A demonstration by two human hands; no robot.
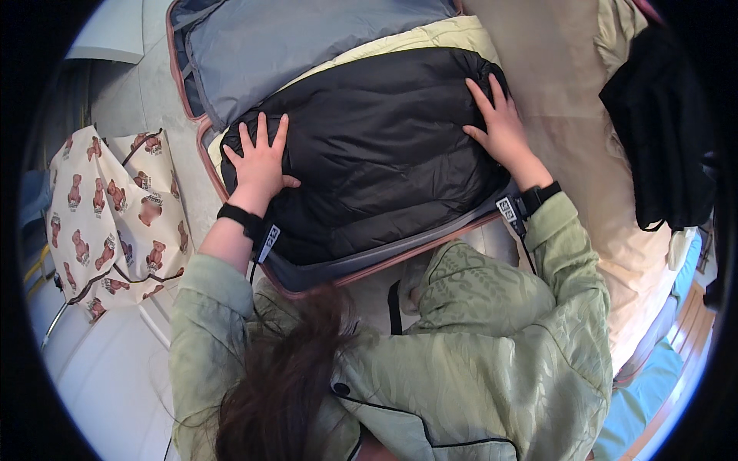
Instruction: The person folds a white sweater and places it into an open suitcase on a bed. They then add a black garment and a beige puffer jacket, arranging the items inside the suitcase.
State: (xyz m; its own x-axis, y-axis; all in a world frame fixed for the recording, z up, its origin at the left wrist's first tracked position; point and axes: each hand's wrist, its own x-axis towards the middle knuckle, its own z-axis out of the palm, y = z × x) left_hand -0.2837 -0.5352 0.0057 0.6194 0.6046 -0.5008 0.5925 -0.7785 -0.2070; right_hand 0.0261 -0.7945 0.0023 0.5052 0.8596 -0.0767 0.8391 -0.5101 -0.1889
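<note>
A black puffy padded garment (384,146) lies folded flat in the near half of an open pink-rimmed suitcase (369,278). My left hand (261,160) rests on its left end, fingers spread. At the right end, my right hand (501,131) lies on the black fabric with its fingers apart. Pale yellow cloth (430,37) shows beneath the garment along its far side. The grey lining (269,46) of the suitcase's other half is seen beyond, at the top. Neither hand grips anything.
To the left stands a cream bag (115,223) printed with brown bears. A bed with beige bedding (569,131) runs along the right, with a black garment (661,131) on it. Light grey floor tiles (154,84) show beside the suitcase. My bent knee in green cloth (480,284) is close to its near edge.
</note>
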